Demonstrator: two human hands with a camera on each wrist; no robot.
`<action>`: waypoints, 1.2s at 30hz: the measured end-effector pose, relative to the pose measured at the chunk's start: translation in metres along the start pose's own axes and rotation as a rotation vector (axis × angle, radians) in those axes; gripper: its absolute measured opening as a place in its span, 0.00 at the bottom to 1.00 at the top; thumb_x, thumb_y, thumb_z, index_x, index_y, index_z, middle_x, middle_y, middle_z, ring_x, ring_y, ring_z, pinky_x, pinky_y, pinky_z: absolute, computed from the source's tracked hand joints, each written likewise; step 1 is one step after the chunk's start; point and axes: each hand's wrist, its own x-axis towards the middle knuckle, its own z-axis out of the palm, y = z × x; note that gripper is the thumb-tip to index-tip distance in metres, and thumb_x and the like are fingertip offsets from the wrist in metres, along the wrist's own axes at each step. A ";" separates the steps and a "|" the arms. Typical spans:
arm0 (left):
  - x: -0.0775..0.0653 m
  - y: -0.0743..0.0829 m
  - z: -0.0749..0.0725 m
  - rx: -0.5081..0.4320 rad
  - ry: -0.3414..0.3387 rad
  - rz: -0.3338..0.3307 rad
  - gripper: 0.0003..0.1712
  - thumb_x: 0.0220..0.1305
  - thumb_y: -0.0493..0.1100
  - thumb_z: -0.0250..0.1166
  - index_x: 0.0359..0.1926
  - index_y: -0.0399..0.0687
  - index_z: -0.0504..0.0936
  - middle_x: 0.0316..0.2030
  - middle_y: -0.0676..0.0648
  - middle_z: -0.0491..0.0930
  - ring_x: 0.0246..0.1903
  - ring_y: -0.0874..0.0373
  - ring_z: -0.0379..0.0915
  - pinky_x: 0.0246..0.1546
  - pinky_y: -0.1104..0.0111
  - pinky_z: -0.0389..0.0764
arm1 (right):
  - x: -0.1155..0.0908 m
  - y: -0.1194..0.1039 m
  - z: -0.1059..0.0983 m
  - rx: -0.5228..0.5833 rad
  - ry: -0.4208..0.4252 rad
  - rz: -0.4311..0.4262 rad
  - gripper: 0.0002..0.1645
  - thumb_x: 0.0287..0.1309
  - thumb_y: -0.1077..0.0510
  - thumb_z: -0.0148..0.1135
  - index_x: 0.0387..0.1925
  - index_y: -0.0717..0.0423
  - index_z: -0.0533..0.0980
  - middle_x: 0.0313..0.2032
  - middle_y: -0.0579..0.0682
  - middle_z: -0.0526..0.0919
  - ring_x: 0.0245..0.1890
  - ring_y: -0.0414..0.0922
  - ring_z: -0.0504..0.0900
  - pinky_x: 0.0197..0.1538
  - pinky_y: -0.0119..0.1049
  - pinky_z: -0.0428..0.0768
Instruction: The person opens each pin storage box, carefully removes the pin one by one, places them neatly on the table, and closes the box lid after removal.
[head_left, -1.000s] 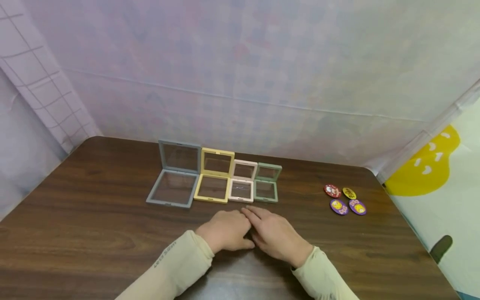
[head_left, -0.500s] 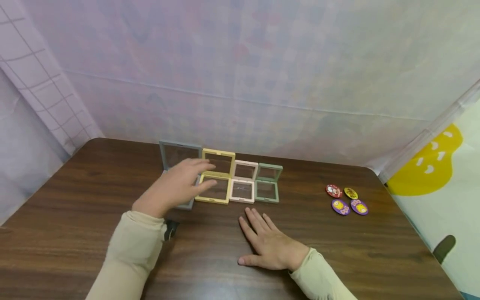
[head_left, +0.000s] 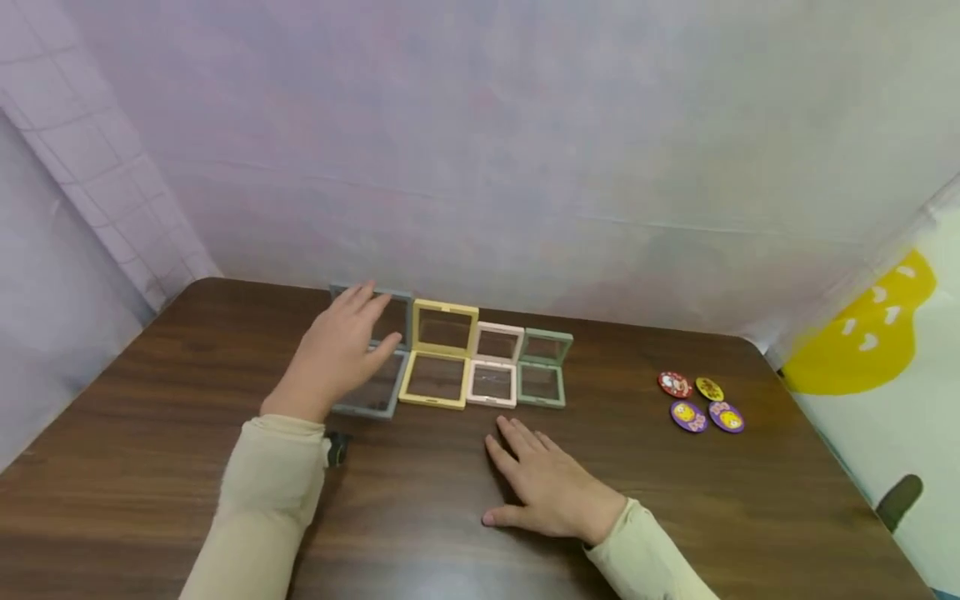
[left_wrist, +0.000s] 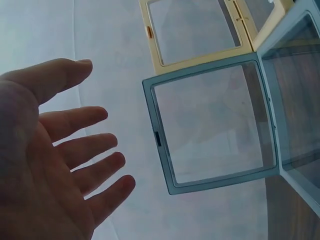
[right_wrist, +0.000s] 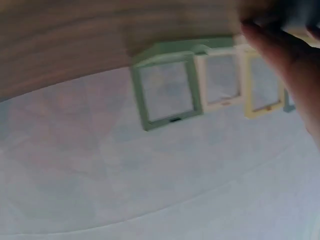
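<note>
My left hand (head_left: 330,358) hovers over the large blue-grey hinged display frame (head_left: 390,400), fingers spread and holding nothing. In the left wrist view the fingers (left_wrist: 95,145) stand apart from that frame's upright lid (left_wrist: 220,187). My right hand (head_left: 551,492), fingers extended, is low over the table in front of the smaller frames; whether it touches the wood I cannot tell. To the right of the blue-grey frame come a yellow frame (head_left: 432,403), a pale pink frame (head_left: 491,402) and a small green frame (head_left: 542,402), all unfolded with lids raised.
On the right of the brown wooden table (head_left: 420,533) lie a red badge (head_left: 675,384), a yellow badge (head_left: 709,388) and two purple badges (head_left: 688,416). A patterned cloth backdrop (head_left: 525,167) hangs behind the table's far edge.
Both hands lay together in front of the frames; they have since parted. My left hand went left and forward over the blue-grey frame. The right fingers have spread.
</note>
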 end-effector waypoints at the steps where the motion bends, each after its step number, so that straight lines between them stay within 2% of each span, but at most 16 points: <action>1: 0.002 0.001 0.003 -0.004 -0.019 0.001 0.36 0.69 0.52 0.54 0.69 0.36 0.59 0.72 0.33 0.51 0.71 0.37 0.47 0.69 0.46 0.55 | 0.000 -0.002 -0.001 -0.013 0.012 0.005 0.52 0.58 0.26 0.48 0.72 0.56 0.55 0.74 0.61 0.47 0.74 0.56 0.51 0.69 0.54 0.62; 5: 0.007 0.005 0.012 -0.029 -0.056 -0.003 0.38 0.69 0.53 0.54 0.71 0.35 0.56 0.73 0.33 0.48 0.73 0.39 0.43 0.71 0.48 0.53 | 0.009 -0.016 -0.005 -0.092 0.102 -0.033 0.46 0.62 0.33 0.50 0.69 0.59 0.59 0.72 0.59 0.55 0.71 0.55 0.60 0.64 0.51 0.70; 7: 0.008 0.005 0.014 -0.035 -0.063 -0.020 0.39 0.69 0.52 0.54 0.71 0.36 0.54 0.73 0.34 0.46 0.73 0.39 0.43 0.71 0.48 0.52 | 0.019 -0.028 -0.008 -0.122 0.112 -0.072 0.44 0.63 0.34 0.50 0.69 0.59 0.59 0.72 0.58 0.57 0.71 0.53 0.61 0.65 0.49 0.70; 11: 0.005 0.003 0.015 -0.045 -0.077 -0.043 0.41 0.68 0.52 0.56 0.72 0.37 0.52 0.74 0.35 0.45 0.74 0.40 0.41 0.71 0.48 0.52 | 0.045 -0.051 -0.010 -0.130 0.062 -0.116 0.45 0.64 0.34 0.48 0.71 0.58 0.56 0.73 0.57 0.54 0.73 0.50 0.57 0.67 0.46 0.68; 17: 0.005 0.001 0.017 -0.050 -0.093 -0.035 0.41 0.68 0.52 0.55 0.73 0.38 0.50 0.74 0.35 0.43 0.74 0.40 0.39 0.71 0.47 0.51 | 0.070 -0.070 -0.007 -0.103 0.003 -0.091 0.49 0.63 0.32 0.46 0.73 0.56 0.49 0.75 0.55 0.46 0.75 0.49 0.50 0.70 0.46 0.64; 23: 0.006 0.000 0.011 -0.034 -0.123 -0.059 0.42 0.69 0.53 0.55 0.73 0.38 0.48 0.74 0.34 0.41 0.74 0.39 0.37 0.70 0.46 0.50 | 0.079 -0.079 -0.003 -0.130 -0.016 -0.111 0.49 0.64 0.29 0.42 0.74 0.53 0.47 0.76 0.51 0.41 0.75 0.46 0.49 0.72 0.47 0.60; 26: 0.006 -0.001 0.010 -0.056 -0.137 -0.072 0.43 0.69 0.53 0.55 0.74 0.39 0.46 0.74 0.34 0.39 0.74 0.38 0.35 0.71 0.45 0.49 | 0.080 -0.079 -0.001 -0.146 -0.010 -0.104 0.48 0.64 0.29 0.40 0.74 0.53 0.48 0.76 0.50 0.41 0.75 0.45 0.50 0.72 0.47 0.59; 36: 0.001 -0.005 0.013 -0.095 -0.184 -0.104 0.41 0.69 0.54 0.54 0.74 0.43 0.48 0.75 0.35 0.35 0.74 0.39 0.29 0.70 0.43 0.46 | 0.082 -0.082 0.000 -0.180 0.020 -0.124 0.49 0.62 0.28 0.42 0.73 0.54 0.51 0.75 0.51 0.45 0.74 0.45 0.54 0.70 0.46 0.63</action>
